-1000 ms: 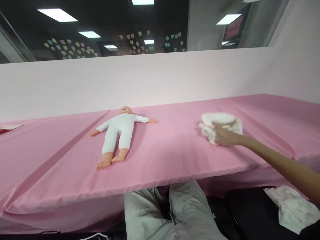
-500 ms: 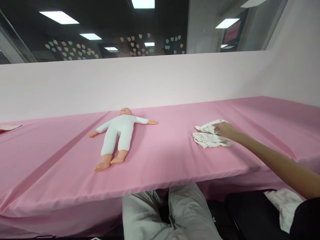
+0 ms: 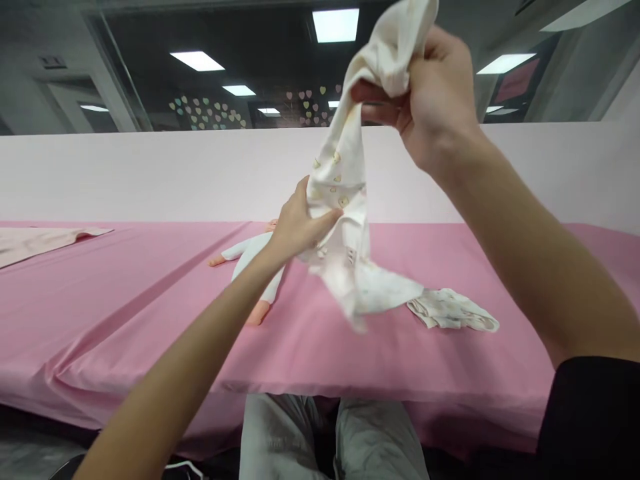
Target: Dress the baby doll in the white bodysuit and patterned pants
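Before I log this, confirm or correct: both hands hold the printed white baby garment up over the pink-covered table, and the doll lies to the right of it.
One thing is wrong: in the head view the doll lies to the left of the garment. Both hands do hold it up over the pink-covered table.

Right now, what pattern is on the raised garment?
Small yellowish figures on white, clearest in the head view.
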Demonstrator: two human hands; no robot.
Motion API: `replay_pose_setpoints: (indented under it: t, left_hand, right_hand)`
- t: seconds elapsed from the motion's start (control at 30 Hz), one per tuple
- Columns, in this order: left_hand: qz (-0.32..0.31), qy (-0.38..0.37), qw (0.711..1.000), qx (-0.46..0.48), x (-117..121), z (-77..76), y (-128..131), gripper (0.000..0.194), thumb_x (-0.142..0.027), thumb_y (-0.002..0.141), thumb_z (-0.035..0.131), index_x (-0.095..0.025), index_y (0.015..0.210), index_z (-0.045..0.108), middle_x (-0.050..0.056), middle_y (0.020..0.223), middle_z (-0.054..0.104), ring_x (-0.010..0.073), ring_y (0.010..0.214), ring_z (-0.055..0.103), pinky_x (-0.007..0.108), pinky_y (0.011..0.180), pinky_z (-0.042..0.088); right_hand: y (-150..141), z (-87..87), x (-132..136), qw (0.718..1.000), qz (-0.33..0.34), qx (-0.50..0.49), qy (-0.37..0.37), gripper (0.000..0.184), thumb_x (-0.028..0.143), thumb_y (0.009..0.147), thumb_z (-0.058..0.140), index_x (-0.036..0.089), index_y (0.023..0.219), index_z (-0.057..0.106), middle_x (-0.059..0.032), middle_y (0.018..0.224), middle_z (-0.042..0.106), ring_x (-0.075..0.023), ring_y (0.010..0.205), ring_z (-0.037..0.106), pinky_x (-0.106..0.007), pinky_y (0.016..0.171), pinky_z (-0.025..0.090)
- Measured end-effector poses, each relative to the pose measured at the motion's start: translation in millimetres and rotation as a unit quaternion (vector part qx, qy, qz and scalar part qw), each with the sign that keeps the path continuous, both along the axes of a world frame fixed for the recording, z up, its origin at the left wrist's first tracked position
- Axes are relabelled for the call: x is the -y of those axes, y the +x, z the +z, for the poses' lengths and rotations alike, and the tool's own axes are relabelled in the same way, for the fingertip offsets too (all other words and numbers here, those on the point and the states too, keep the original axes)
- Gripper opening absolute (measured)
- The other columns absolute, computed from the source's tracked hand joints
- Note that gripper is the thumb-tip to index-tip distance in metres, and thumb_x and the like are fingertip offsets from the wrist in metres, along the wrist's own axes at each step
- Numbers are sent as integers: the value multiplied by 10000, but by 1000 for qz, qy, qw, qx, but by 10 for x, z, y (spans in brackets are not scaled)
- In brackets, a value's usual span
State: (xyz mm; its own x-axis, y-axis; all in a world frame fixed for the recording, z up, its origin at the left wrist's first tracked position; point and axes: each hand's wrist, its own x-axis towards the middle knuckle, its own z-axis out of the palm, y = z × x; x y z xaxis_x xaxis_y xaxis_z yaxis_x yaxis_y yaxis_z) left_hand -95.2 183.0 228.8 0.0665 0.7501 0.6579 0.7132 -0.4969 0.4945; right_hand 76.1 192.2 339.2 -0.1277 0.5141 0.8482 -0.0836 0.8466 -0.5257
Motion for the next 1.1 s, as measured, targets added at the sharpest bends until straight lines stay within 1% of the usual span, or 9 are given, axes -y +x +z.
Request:
replay_pose_setpoints:
  t: [0.13,0.23,0.4,0.57,0.7,0.8,0.93,1.03,1.1]
  left_hand:
    - [18,-26,997,-69,-255,120,-344,458,-386,664,608,-161,1063,595,43,985,641,250,911,561,322,798,431]
    - [12,-5,999,-45,-305,159,-587,401,-347,646,618,-176,1008,634,28,956,645,215,878,561,289,782,432]
    - [26,-52,994,94,-341,266,-624,268,-310,669,579,-140,855,670,44,802,648,203,799,573,272,685,455]
    - [-35,-134,973,186,-300,232,-346,194,-293,668,590,-129,758,644,54,703,637,210,713,598,295,609,464]
    - [-83,-190,957,204,-224,172,-177,161,-274,653,616,-147,751,633,54,734,645,200,704,608,289,590,458]
    - [-82,-200,958,190,-250,140,-272,142,-267,636,618,-148,712,624,42,697,636,184,680,598,269,570,446]
    - [36,-171,973,149,-403,76,-735,187,-337,652,589,-152,660,614,42,650,617,193,657,585,280,558,437]
    - [138,-115,983,42,-456,11,-976,228,-364,637,613,-180,763,662,63,749,648,237,772,595,330,684,457]
    - [111,-95,989,-5,-423,-25,-911,306,-365,641,623,-196,892,665,74,876,659,243,861,590,347,774,452]
  right_hand:
    - [127,259,-147,994,-57,-24,-96,341,-32,833,249,82,984,533,10,771,638,-126,793,656,-259,694,526]
    - [297,212,-409,968,-109,-39,-221,399,-4,866,169,101,1116,461,-40,991,604,-117,877,639,-233,726,508]
    - [99,-494,-399,939,-141,118,-292,370,229,833,555,132,1173,446,-140,1155,528,-224,882,621,-359,638,559]
    - [-363,-1337,-70,854,68,399,-327,476,506,693,669,169,1011,558,-106,942,645,-205,666,620,-311,472,527]
    - [-511,-1636,-144,881,36,344,-323,385,421,731,609,190,1033,544,-88,975,636,-215,715,609,-305,458,518]
    - [-453,-1670,-304,900,-5,288,-326,325,185,651,597,164,973,566,-83,935,638,-215,735,600,-289,490,512]
    - [-209,-1579,-510,901,-60,269,-334,189,53,582,496,145,714,595,-47,699,613,-186,658,579,-265,518,472]
    - [-65,-1467,-625,924,-123,230,-279,226,57,606,449,168,712,615,-34,706,621,-185,694,586,-281,585,478]
    - [-61,-1392,-653,945,-139,216,-202,254,78,653,424,185,736,639,-27,803,651,-181,791,592,-291,689,473]
